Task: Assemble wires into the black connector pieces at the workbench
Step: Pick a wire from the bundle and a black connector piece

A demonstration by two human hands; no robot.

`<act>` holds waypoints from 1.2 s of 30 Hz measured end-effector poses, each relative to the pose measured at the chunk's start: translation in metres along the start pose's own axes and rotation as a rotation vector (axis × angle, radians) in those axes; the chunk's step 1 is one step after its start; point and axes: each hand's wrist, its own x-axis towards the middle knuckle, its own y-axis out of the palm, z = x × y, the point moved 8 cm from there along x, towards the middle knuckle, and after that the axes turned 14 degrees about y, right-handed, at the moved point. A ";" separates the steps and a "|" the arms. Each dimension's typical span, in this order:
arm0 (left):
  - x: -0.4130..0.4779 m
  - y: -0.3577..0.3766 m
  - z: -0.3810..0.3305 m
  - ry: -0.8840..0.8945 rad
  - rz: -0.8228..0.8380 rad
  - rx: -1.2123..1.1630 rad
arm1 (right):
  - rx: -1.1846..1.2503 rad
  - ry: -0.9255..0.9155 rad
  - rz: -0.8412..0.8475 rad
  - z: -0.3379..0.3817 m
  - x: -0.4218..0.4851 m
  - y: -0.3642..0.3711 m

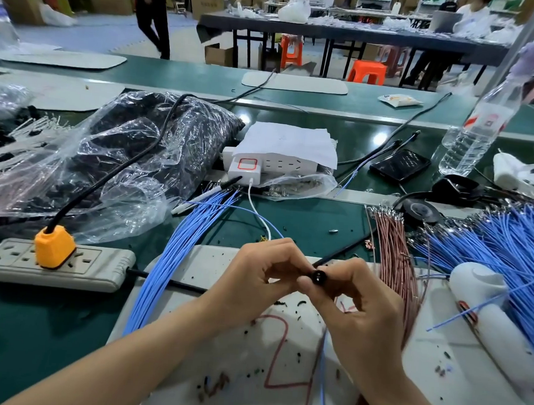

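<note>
A small round black connector (318,276) sits between my two hands above the white mat (205,349). My left hand (265,273) pinches it from the left with curled fingers. My right hand (358,299) grips it from the right with thumb and fingers. A blue wire and a brown wire (321,358) hang down from under my right hand. A bundle of blue wires (173,259) lies left of the mat. Brown wires (396,258) lie to the right, with more blue wires (490,246) beyond.
A grey power strip (96,268) with an orange plug (54,246) lies at left. A clear bag of black parts (129,161) sits behind it. A white charger block (246,169), a phone (399,164), a water bottle (479,128) and a white tool (486,306) stand around.
</note>
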 end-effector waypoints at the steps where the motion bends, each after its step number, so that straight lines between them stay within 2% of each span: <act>1: 0.000 0.000 0.000 -0.004 0.000 -0.007 | 0.012 0.002 -0.008 0.000 -0.001 -0.001; 11: 0.002 0.001 0.002 0.005 0.067 0.047 | -0.045 -0.035 -0.013 0.003 -0.004 -0.001; 16: -0.002 0.005 -0.001 0.061 0.092 0.134 | -0.014 0.143 0.034 -0.006 0.005 0.003; 19: -0.002 0.002 -0.003 0.081 0.033 0.156 | -0.032 0.178 0.046 -0.008 0.015 -0.006; 21: -0.001 -0.010 -0.003 0.072 -0.093 0.168 | -0.170 0.189 -0.057 -0.016 0.027 -0.029; 23: -0.001 -0.022 0.001 0.018 -0.205 0.138 | -0.573 0.240 -0.156 -0.035 0.039 -0.049; 24: -0.001 -0.025 0.004 -0.006 -0.235 0.119 | -0.769 0.318 -0.138 -0.050 0.044 -0.054; 26: -0.002 -0.027 0.006 -0.034 -0.244 0.106 | -0.937 0.521 -0.011 -0.080 0.042 -0.055; 28: -0.002 -0.026 0.005 -0.029 -0.225 0.116 | -0.919 0.588 0.036 -0.092 0.039 -0.053; 36: -0.003 -0.018 0.001 0.010 -0.152 0.155 | -0.819 0.627 -0.004 -0.088 0.041 -0.054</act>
